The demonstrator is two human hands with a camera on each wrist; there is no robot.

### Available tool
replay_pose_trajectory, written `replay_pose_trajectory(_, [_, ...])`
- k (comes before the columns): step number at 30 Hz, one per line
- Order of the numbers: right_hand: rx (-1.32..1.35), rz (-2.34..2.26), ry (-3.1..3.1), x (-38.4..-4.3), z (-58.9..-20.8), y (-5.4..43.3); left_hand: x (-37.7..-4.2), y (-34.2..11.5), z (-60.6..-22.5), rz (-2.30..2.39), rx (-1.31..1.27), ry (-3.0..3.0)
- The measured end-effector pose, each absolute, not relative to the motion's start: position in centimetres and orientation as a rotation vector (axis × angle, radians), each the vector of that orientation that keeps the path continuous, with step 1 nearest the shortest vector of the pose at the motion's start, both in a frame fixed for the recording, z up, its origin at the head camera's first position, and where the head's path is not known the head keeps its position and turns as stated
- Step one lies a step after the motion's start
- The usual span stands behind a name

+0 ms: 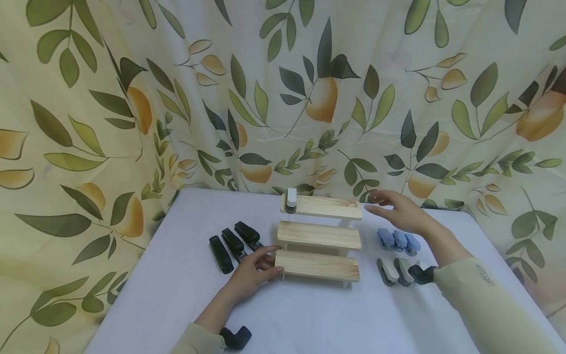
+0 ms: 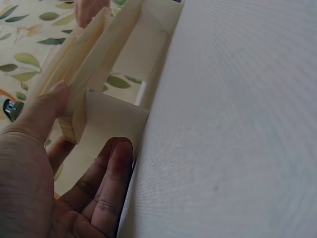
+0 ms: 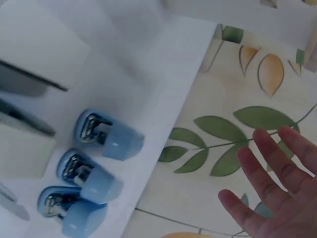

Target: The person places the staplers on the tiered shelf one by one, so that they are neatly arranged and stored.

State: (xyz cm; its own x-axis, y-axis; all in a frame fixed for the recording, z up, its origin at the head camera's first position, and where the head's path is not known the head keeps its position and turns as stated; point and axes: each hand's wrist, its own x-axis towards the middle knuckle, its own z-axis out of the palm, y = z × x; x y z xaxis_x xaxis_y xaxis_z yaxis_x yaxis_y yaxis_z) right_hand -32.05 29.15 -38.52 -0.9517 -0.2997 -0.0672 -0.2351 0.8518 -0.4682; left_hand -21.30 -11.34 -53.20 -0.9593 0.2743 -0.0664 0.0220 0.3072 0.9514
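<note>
A three-tier wooden display stand [image 1: 318, 265] with pale boards is in the middle of the table. My left hand [image 1: 253, 273] grips the left end of its lowest board, thumb on one face and a finger beneath, as the left wrist view shows. On the top tier's left end stands a white stapler [image 1: 291, 197]. My right hand [image 1: 400, 212] is raised beside that tier's right end, its fingers extended and holding nothing. Blue staplers [image 1: 400, 240] lie below it on the table; in the right wrist view, the blue staplers [image 3: 124, 142] are left of the spread fingers.
Black staplers [image 1: 221, 254] lie in a slanted row left of the stand. White staplers [image 1: 390, 271] lie in front of the blue ones, one partly hidden by the right wrist's black strap. A leaf-patterned curtain [image 1: 283, 123] hangs behind the white-covered table [image 1: 318, 319].
</note>
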Motion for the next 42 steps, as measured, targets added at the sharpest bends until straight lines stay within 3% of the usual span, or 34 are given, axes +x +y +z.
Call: replay_pose_trajectory(42, [-0.23,-0.511,2.702,-32.3,-44.9,34.6,-21.1,-11.3,-53.0,1.707,0.275,2.353])
